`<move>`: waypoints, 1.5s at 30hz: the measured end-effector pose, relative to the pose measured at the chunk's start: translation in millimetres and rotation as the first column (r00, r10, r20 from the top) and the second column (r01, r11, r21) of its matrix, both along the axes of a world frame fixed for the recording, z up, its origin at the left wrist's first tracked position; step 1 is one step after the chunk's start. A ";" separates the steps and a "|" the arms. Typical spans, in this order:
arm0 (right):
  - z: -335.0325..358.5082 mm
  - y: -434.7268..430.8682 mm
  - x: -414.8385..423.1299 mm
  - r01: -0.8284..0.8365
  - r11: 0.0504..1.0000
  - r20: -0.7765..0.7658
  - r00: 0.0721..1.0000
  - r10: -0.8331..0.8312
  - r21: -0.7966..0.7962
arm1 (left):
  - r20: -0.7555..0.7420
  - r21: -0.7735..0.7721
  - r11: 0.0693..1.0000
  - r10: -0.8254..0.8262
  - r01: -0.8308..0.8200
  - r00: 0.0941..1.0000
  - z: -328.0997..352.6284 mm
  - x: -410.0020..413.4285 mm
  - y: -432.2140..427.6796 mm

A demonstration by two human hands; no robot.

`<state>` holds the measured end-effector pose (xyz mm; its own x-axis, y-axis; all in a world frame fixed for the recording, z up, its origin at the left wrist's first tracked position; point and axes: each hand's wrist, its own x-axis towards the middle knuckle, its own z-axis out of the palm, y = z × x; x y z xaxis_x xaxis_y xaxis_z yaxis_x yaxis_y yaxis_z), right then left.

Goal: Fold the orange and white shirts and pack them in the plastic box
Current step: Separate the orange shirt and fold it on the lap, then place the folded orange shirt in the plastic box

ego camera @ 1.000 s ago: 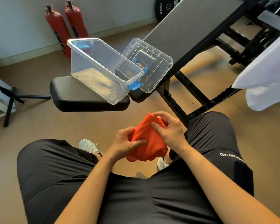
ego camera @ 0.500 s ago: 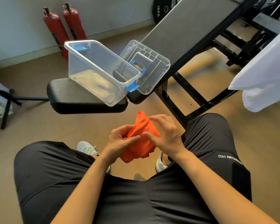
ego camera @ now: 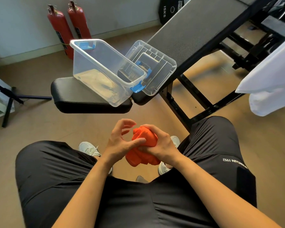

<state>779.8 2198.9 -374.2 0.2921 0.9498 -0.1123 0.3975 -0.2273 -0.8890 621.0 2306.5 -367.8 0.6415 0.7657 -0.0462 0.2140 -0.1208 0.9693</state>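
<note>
Presently: orange shirt [ego camera: 144, 145], soft, light, bunched small above the lap, gripped by right hand [ego camera: 161, 145]; left hand [ego camera: 120, 140] loosely spread, thumb touching cloth; best pinched by folded edges.

A gym: padded weight bench [ego camera: 92, 97], 15KG plate [ego camera: 170, 10] (leaning on the wall), fire extinguishers [ego camera: 69, 27].

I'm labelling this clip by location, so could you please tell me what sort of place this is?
Most likely a gym or home workout room. A padded weight bench with an inclined backrest stands in front of the person, a weight plate marked 15KG leans against the wall, and two red fire extinguishers stand nearby.
</note>
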 end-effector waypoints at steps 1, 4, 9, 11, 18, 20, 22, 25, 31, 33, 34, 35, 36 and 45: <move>0.8 -0.8 0.5 -0.016 1.000 -0.028 0.999 0.016 -0.003 | -0.014 -0.006 0.998 -0.064 0.064 0.998 1.6 -1.3 1.2; 4.7 -2.1 1.0 -0.054 0.999 -0.058 0.997 0.054 -0.003 | -0.047 -0.126 0.967 -0.230 0.223 0.972 7.1 -3.6 -0.6; 17.2 -4.9 5.4 -0.015 1.000 -0.045 0.999 0.015 0.000 | -0.044 -0.101 0.988 -0.124 0.119 0.991 15.6 -6.1 3.3; 23.5 -3.5 10.4 -0.049 0.999 -0.066 0.997 0.049 0.006 | -0.002 -0.124 0.992 -0.026 0.026 1.000 16.6 -3.3 5.2; 52.2 29.4 27.9 -0.155 0.984 -0.010 0.988 0.157 0.082 | 0.158 -0.231 0.949 0.254 -0.214 0.954 20.3 14.6 26.4; 60.4 48.4 34.1 -0.114 0.983 -0.014 0.993 0.118 0.145 | 0.175 -0.221 0.944 0.284 -0.244 0.943 31.1 24.5 39.6; 70.3 67.6 38.9 -0.070 0.977 -0.015 0.997 0.075 0.200 | 0.195 -0.179 0.952 0.281 -0.248 0.939 45.7 33.0 57.7; 88.6 95.7 47.3 0.002 0.961 -0.035 0.999 0.008 0.276 | 0.161 0.031 0.958 0.277 -0.285 0.947 65.7 43.1 93.6; 117.5 150.3 68.8 0.169 0.910 0.027 0.981 -0.194 0.379 | 0.084 0.344 0.685 0.659 -0.642 0.747 80.0 58.8 167.6; 120.2 168.6 74.0 0.188 0.898 0.090 0.966 -0.242 0.398 | -0.114 0.331 0.720 0.672 -0.610 0.732 71.2 61.7 187.4; 121.1 177.5 75.8 0.183 0.899 0.131 0.958 -0.254 0.399 | -0.180 0.299 0.753 0.648 -0.586 0.740 66.2 62.4 193.9; 122.0 185.9 77.0 0.173 0.904 0.168 0.952 -0.255 0.392 | -0.211 0.257 0.783 0.618 -0.566 0.758 61.4 62.5 198.0; 122.9 193.6 77.1 0.157 0.911 0.200 0.948 -0.247 0.380 | -0.210 0.216 0.807 0.589 -0.550 0.780 56.3 62.1 200.8; 116.6 262.9 61.2 -0.031 0.981 0.409 0.911 -0.050 0.191 | 0.122 -0.140 0.867 0.494 -0.478 0.861 38.1 12.5 196.1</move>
